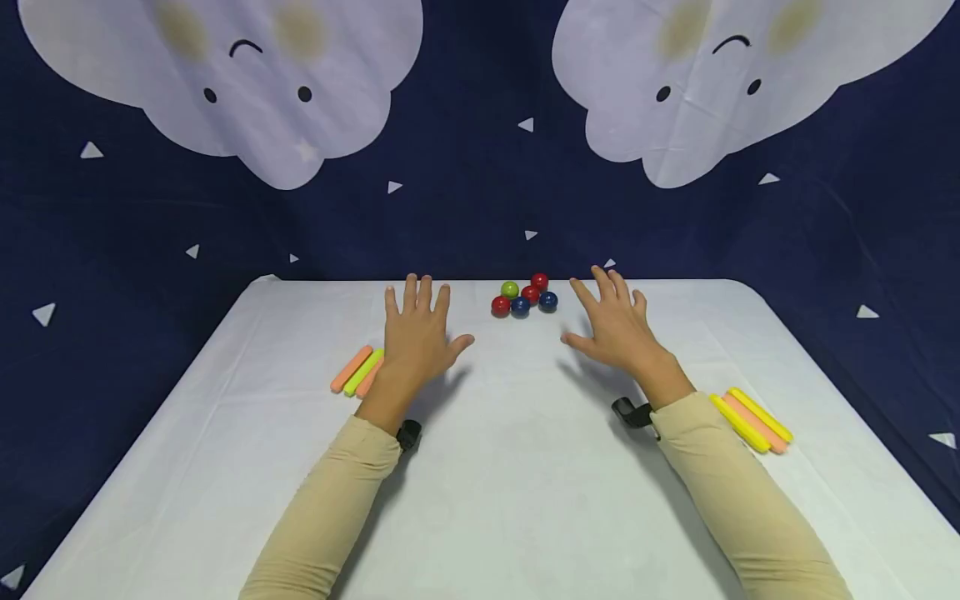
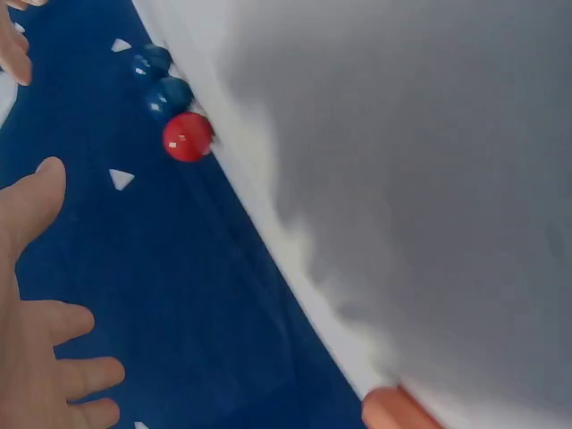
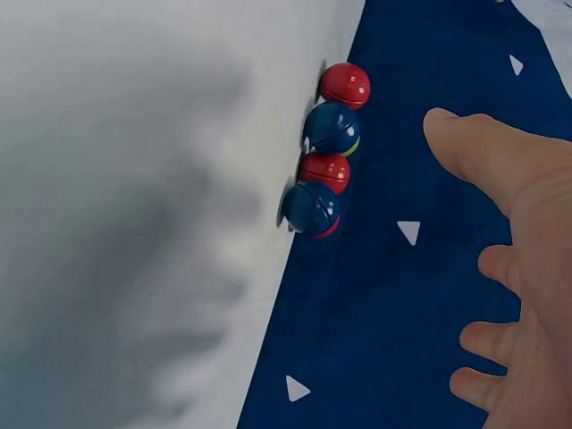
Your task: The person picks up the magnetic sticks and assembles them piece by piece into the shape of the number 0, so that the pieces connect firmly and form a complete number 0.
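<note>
My left hand (image 1: pixel 417 337) hovers above the white table with its fingers spread, holding nothing. Just left of it lie an orange stick (image 1: pixel 352 369) and a yellow-green stick (image 1: pixel 363 372), with a second orange one partly hidden by the wrist. Over the table's far right half, my right hand (image 1: pixel 617 329) is also raised, fingers apart and holding nothing. Between the hands, near the far edge, several glossy balls are bunched: a green ball (image 1: pixel 510 289), red ones such as the red ball (image 3: pixel 345 85), and blue ones such as the blue ball (image 1: pixel 548 302). Neither hand touches them.
Beside the right forearm lie two yellow sticks, one of them the outer yellow stick (image 1: pixel 761 414), with an orange stick (image 1: pixel 754 423) between them. A dark blue cloth (image 1: pixel 480 167) with clouds and white triangles hangs behind the white table (image 1: pixel 510 500).
</note>
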A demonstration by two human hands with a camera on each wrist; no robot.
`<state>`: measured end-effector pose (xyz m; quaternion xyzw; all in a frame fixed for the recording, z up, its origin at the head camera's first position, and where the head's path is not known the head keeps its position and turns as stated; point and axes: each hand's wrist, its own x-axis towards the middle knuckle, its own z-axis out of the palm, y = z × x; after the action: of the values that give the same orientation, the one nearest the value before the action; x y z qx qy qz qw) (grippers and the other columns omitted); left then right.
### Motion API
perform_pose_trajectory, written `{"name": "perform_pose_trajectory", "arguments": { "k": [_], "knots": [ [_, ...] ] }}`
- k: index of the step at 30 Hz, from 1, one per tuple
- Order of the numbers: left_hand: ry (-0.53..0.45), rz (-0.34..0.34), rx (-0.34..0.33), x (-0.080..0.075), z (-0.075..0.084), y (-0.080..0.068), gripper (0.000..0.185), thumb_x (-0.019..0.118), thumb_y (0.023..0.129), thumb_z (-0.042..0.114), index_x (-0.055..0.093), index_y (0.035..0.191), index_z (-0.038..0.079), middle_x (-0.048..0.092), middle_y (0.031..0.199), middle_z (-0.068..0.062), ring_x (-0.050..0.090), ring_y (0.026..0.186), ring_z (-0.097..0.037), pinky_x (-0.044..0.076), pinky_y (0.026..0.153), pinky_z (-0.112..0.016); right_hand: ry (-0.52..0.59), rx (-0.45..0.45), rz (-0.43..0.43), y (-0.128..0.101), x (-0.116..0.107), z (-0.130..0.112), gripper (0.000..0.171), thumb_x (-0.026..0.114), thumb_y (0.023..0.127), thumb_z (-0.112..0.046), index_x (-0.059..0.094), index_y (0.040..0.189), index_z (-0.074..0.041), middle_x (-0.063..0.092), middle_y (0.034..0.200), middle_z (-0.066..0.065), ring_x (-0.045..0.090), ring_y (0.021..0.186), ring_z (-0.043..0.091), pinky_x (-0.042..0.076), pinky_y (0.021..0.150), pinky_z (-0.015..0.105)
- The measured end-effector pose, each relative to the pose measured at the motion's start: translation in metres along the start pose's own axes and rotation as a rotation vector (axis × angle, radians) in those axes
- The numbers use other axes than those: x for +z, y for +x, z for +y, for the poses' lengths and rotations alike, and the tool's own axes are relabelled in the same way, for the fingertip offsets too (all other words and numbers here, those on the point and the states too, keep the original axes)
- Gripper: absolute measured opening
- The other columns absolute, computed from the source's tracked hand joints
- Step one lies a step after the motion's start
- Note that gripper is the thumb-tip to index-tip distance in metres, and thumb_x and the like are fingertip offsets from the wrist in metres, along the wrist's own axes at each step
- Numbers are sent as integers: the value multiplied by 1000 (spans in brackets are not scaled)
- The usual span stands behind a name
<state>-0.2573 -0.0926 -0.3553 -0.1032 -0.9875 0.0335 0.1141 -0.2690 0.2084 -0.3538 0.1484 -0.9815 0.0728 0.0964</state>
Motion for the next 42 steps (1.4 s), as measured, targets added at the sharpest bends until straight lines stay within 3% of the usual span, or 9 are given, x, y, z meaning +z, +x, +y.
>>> {"name": "perform_pose_trajectory", "arguments": {
  "k": [7, 12, 16, 19, 24, 28, 32, 38, 42],
  "knots": [
    [-54, 39, 126, -2, -27, -22, 82, 59, 92, 57, 34, 153, 9, 30, 160, -20, 18, 152, -40, 15, 120, -65, 21, -55, -67, -25, -6, 9, 77, 70, 88, -42, 37, 152, -13, 25, 160, 24, 19, 147, 49, 25, 106, 74],
    [-158, 80, 209, -1, -64, -40, 64, 68, 91, 37, 50, 142, 3, 47, 148, -23, 35, 143, -44, 26, 113, -67, 203, -155, -188, -48, -15, 13, 55, 66, 94, -30, 52, 141, -6, 48, 147, 22, 36, 140, 46, 33, 107, 68],
    [-186, 126, 214, -1, -95, -53, 47, 71, 88, 23, 63, 127, 0, 58, 136, -25, 44, 135, -47, 35, 108, -64, 296, -212, -261, -64, -18, 14, 40, 65, 95, -21, 61, 130, -3, 61, 135, 18, 50, 131, 41, 37, 110, 59],
    [-178, 120, 191, 0, -107, -59, 43, 72, 85, 20, 66, 122, -1, 60, 133, -25, 45, 134, -48, 37, 107, -62, 278, -214, -285, -77, -18, 17, 37, 65, 94, -19, 63, 128, -3, 64, 131, 17, 54, 127, 41, 40, 107, 57],
    [-185, 151, 220, 8, -113, -64, 35, 75, 82, 17, 70, 112, 0, 65, 123, -24, 51, 128, -47, 41, 103, -62, 260, -241, -298, -86, -14, 20, 37, 64, 95, -22, 63, 127, -4, 65, 129, 15, 57, 125, 40, 43, 104, 56],
    [-201, 173, 266, 13, -113, -65, 28, 78, 79, 14, 73, 103, 0, 70, 103, -19, 62, 108, -40, 51, 89, -53, 276, -246, -306, -87, -14, 21, 38, 64, 95, -23, 63, 127, -3, 65, 130, 16, 57, 125, 40, 43, 104, 56],
    [-216, 103, 249, 15, -111, -64, 26, 77, 81, 13, 73, 104, 0, 69, 95, -15, 63, 92, -33, 54, 75, -46, 275, -235, -329, -89, -14, 22, 38, 64, 95, -23, 63, 128, -3, 65, 131, 17, 57, 125, 40, 44, 104, 56],
    [-211, 27, 223, 16, -109, -61, 21, 74, 82, 9, 74, 102, 2, 70, 92, -13, 62, 86, -30, 53, 69, -43, 276, -228, -347, -90, -14, 23, 39, 64, 95, -24, 62, 129, -4, 65, 130, 15, 58, 124, 39, 45, 103, 56],
    [-222, -57, 183, 16, -106, -56, 3, 71, 83, 9, 71, 85, 7, 64, 77, -7, 55, 70, -20, 47, 58, -35, 271, -226, -358, -91, -14, 23, 40, 64, 95, -24, 62, 130, -4, 65, 131, 15, 57, 125, 39, 44, 104, 56]
  ]
}}
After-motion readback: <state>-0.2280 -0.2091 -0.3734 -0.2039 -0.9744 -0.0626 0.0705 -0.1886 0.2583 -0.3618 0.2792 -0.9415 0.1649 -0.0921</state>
